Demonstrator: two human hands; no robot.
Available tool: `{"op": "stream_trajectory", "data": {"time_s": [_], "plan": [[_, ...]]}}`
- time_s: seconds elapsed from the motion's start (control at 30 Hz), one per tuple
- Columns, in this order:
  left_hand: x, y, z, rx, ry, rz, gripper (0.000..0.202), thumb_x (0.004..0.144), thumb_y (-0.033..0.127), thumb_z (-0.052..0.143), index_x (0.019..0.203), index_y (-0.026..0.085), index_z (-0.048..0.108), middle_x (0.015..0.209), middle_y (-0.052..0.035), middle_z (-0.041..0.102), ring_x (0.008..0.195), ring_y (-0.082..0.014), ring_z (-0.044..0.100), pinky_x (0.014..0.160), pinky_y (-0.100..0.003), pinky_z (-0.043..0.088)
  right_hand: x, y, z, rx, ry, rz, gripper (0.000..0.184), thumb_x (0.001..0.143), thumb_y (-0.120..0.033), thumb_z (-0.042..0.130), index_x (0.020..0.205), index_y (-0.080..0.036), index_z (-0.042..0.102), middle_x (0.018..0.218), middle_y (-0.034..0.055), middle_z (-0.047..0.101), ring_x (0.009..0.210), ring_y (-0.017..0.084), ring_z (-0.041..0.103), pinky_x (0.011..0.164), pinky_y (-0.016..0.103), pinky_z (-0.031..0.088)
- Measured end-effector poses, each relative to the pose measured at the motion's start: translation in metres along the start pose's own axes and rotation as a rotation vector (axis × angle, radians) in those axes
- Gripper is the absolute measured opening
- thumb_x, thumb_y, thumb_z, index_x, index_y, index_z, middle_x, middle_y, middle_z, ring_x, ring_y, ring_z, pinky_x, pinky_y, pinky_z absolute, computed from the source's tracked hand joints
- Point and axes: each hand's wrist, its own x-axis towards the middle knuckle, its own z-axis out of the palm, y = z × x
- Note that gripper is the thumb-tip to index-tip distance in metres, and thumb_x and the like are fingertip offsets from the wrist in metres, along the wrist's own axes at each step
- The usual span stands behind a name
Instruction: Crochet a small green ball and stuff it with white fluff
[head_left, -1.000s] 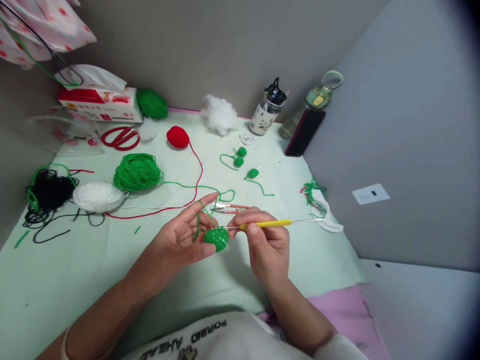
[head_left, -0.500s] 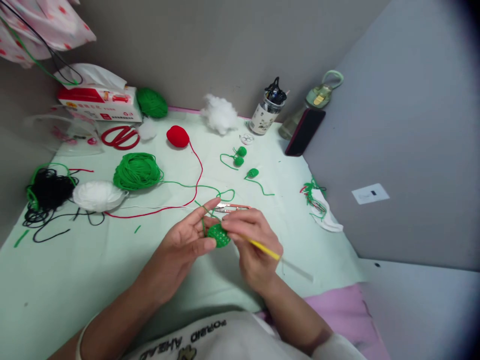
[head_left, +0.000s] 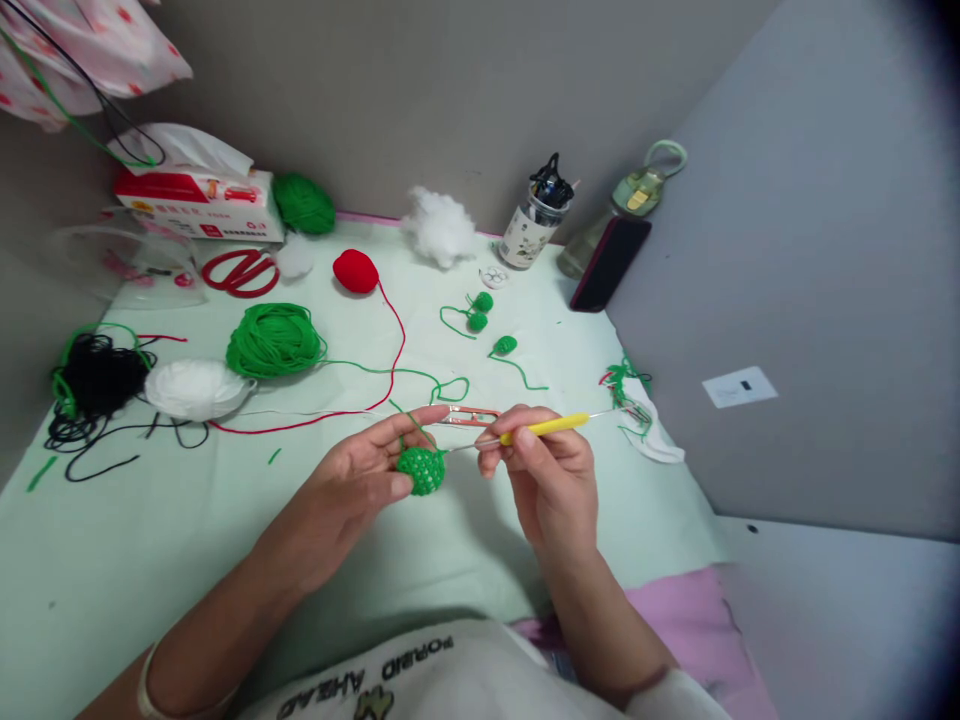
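My left hand (head_left: 367, 475) pinches a small round green crochet piece (head_left: 421, 470) between thumb and fingers, and green yarn runs over its outstretched index finger. My right hand (head_left: 546, 468) is closed on a yellow-handled crochet hook (head_left: 541, 428); the hook's metal tip points left into the green piece. The working strand leads back across the table to a loose green yarn skein (head_left: 274, 341). Small thread snips (head_left: 466, 415) lie on the table just behind my hands.
On the pale green cloth (head_left: 150, 540) lie a red yarn ball (head_left: 355, 271), white yarn (head_left: 193, 389), black yarn (head_left: 96, 379), red scissors (head_left: 240, 273), a tissue box (head_left: 202, 195), stuffing (head_left: 439, 228), small green crochet pieces (head_left: 480, 310), a jar (head_left: 532, 225), a phone (head_left: 609, 264) and a bottle (head_left: 637, 195).
My right hand swung the hook from pointing down-right back up to horizontal and drew away to the right. The green piece turned in my left fingers.
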Motion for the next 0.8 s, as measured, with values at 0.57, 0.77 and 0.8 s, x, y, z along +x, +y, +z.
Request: {"op": "stream_trajectory", "data": {"time_s": [0.57,0.77,0.8], "plan": [[-0.004,0.001,0.012,0.517,0.118,0.135,0.062,0.087,0.030,0.077,0.145,0.036,0.057,0.106,-0.0003,0.068,0.106,-0.0188,0.066,0.095,-0.030,0.050,-0.001,0.012,0.008,-0.085,-0.118,-0.041,0.012,0.098,-0.031,0.067,0.098,-0.028,0.079,0.091,0.0022,0.077,0.079,0.015,0.068,0.070,0.030,0.054],[0.000,-0.001,0.005,0.773,0.159,0.354,0.059,0.085,0.016,0.073,0.136,0.045,0.064,0.105,0.0033,0.063,0.082,-0.0127,0.053,0.083,-0.026,0.048,0.004,0.007,0.007,-0.018,-0.144,0.039,0.014,0.099,-0.034,0.065,0.095,-0.025,0.076,0.084,0.0023,0.076,0.077,0.015,0.068,0.071,0.029,0.053],[0.000,0.000,0.004,0.798,0.160,0.367,0.060,0.085,0.015,0.073,0.135,0.045,0.064,0.103,0.0036,0.062,0.080,-0.0126,0.050,0.081,-0.026,0.048,0.005,0.006,0.007,-0.020,-0.156,0.045,0.015,0.099,-0.035,0.065,0.095,-0.025,0.075,0.084,0.0024,0.076,0.077,0.015,0.067,0.071,0.029,0.053]]}}
